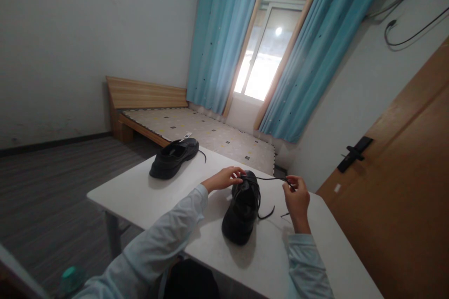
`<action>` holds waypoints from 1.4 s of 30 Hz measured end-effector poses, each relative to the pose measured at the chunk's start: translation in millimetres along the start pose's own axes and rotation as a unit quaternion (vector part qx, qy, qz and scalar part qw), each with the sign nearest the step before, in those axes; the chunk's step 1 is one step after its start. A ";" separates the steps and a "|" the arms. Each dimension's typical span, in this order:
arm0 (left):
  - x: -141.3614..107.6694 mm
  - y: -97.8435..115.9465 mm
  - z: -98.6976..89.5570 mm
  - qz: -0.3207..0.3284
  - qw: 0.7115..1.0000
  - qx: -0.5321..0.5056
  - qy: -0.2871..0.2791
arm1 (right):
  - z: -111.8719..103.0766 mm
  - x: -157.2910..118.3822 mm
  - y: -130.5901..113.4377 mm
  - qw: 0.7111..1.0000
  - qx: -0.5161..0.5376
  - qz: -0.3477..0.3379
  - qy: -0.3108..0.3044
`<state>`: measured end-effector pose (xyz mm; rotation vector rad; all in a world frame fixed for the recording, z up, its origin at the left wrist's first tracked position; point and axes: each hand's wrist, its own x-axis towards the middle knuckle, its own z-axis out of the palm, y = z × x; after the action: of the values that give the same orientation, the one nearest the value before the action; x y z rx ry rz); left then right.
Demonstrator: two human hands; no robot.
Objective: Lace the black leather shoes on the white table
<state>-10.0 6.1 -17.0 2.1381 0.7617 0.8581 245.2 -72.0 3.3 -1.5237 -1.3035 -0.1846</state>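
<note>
Grey flooring (pixel 63 187) runs along our left, with a low bed (pixel 217 138) behind, and we come in across the white table (pixel 140 198)! First black shoe (pixel 168 163) up, standing towards the far left of the tabletop, neither hand on it, a lace end (pixel 203 155) trailing beside its toe; whether its lacing is complete, we cannot tell from here.

Along we go, and our left hand (pixel 229 177) is in at the front of the second black shoe (pixel 240 219), fingers bent down by the lacing; pinching the lace or just steadying the shoe, we cannot tell. That second shoe stands mid-table, heel towards us, and we'd call its lacing part done: cord lies over the upper, yet a loose end (pixel 268 215) curls out on the right and we see no finished bow. Out from the toe end the black lace (pixel 268 178) stretches nearly straight to our right hand (pixel 297 196), thumb and finger pinched on it; those free lengths look like what's left.

Now the writing: a white tag (pixel 187 135) shows behind the first shoe, its dark marks too small for us to read; no brand legible on either shoe; and far right, a pale patch (pixel 337 188) on the wooden door (pixel 396 163) gives us no lettering
</note>
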 end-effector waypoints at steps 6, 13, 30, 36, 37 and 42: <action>1.3 -1.2 -0.1 0.001 0.998 -0.026 0.048 | 10.4 -1.4 6.8 0.993 0.053 -0.061 -0.087; 2.3 -0.6 1.1 0.019 0.997 0.025 0.064 | 19.6 -16.1 -13.2 0.969 0.089 -0.073 -0.218; 5.0 -2.0 8.4 0.011 0.996 0.033 0.077 | 31.1 -28.1 -16.0 0.918 0.182 -0.027 -0.352; 6.6 -2.4 13.8 0.001 0.994 0.047 0.100 | 30.7 -28.5 -18.1 0.918 0.165 -0.007 -0.361; 6.6 -2.1 14.5 0.001 0.993 0.049 0.103 | 30.9 -28.6 -18.2 0.918 0.164 -0.006 -0.360; 6.4 2.6 17.4 -0.011 0.990 0.064 0.121 | 32.5 -29.1 -16.6 0.919 0.176 -0.005 -0.352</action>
<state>7.6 2.6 -22.0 2.1564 0.9843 1.0980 205.1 -67.7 -20.2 -1.3048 -1.7818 0.6220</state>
